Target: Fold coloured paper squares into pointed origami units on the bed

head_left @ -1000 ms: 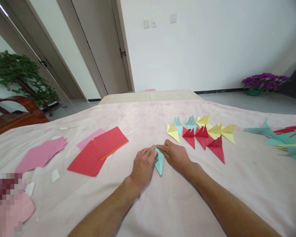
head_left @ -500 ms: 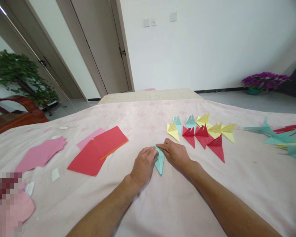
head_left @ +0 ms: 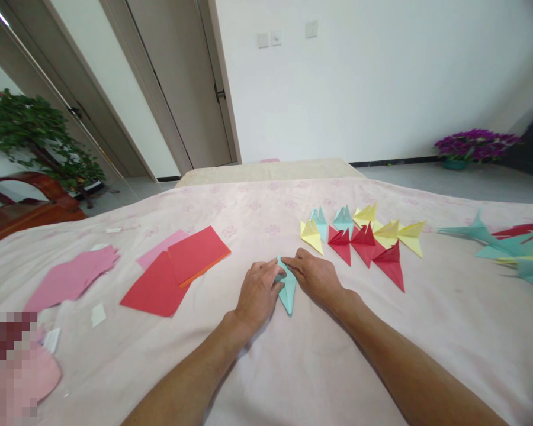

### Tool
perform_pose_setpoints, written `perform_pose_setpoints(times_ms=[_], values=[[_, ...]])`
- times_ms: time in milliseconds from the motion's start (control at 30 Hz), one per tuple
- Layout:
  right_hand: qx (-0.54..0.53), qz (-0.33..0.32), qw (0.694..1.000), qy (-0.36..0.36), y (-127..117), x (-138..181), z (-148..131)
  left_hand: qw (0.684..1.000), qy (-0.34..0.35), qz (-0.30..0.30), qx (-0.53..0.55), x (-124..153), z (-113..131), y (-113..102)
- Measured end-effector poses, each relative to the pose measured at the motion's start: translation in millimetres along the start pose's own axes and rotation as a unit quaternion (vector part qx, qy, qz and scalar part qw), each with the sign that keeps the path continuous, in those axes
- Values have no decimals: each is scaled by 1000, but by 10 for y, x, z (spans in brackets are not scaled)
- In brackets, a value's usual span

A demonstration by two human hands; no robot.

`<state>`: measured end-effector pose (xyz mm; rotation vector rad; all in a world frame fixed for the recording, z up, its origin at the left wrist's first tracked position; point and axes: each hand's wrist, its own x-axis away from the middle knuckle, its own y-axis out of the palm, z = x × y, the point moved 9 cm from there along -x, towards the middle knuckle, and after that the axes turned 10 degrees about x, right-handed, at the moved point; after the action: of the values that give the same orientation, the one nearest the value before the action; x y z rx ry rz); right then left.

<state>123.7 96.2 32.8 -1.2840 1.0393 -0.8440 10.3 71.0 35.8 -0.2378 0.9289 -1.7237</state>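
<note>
From far off, I see a small folded blue paper (head_left: 288,296) on the pink cloth (head_left: 324,367), right between the two hands. Its long point faces back toward the person. The left hand (head_left: 255,296) is on its left side, with finger and thumb on the paper. The right hand (head_left: 317,275) is just across from it, with a pointing finger at the thin top tip. The hands are close together. I can't tell if either one is pinching or only pressing.

To do this part well, I think I'd hold the bottom flat and firm with the left hand, so it can't slide. I'd line up the edges first, then rub softly along the fold with one finger. Pushing too hard might crumple or tear that skinny tip.
</note>
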Motion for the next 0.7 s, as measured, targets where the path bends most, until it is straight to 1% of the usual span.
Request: perform_pose_setpoints(times_ms=[167,367,567,700], values=[[-5,-1,1000,-3,5,-5,-6,1000,14,6,17,2,-22,4],[-5,1,1000,-4,7,-6,-3,999,27,-2,19,-5,18,19],[3,-11,1000,-3,9,-12,-13,999,36,-15,17,-5,58,29],[2,-10,1000,-2,8,-14,-13,999,48,-12,17,2,61,38]])
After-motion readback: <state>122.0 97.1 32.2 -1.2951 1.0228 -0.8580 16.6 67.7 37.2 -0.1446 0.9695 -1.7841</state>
